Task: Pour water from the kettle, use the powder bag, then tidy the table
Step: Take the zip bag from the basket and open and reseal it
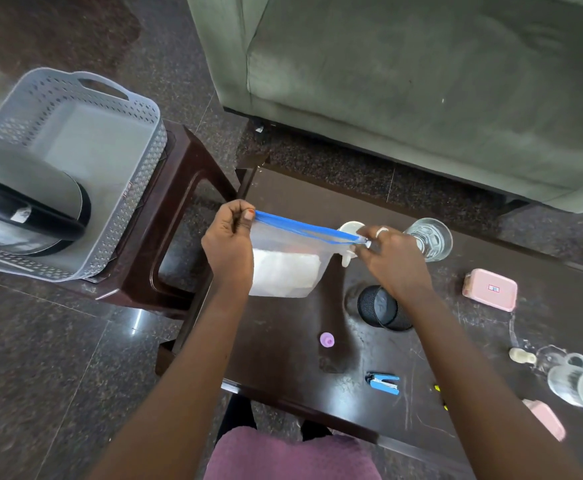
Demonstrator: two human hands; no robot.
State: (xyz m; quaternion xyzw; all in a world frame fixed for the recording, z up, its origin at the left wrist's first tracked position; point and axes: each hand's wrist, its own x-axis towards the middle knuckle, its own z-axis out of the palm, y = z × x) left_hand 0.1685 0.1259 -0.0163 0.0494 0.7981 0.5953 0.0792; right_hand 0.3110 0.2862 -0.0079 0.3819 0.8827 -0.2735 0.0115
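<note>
A clear zip bag (285,268) with a blue seal strip and white powder inside hangs above the left end of the dark table (283,358). My left hand (229,237) pinches the bag's left top corner. My right hand (392,254) pinches the seal's right end. Behind the bag sits a small white spoon or scoop (349,230), partly hidden. A clear glass of water (430,239) stands just right of my right hand. The steel kettle (23,206) with a black handle lies in a grey basket (110,140) at the left.
On the table: a black mesh cup (382,308), a purple cap (327,340), a blue stapler (383,382), a pink box (491,289), a tipped glass mug (577,382), another pink lid (544,422). The basket sits on a brown stool (179,188). A grey sofa (421,81) stands behind.
</note>
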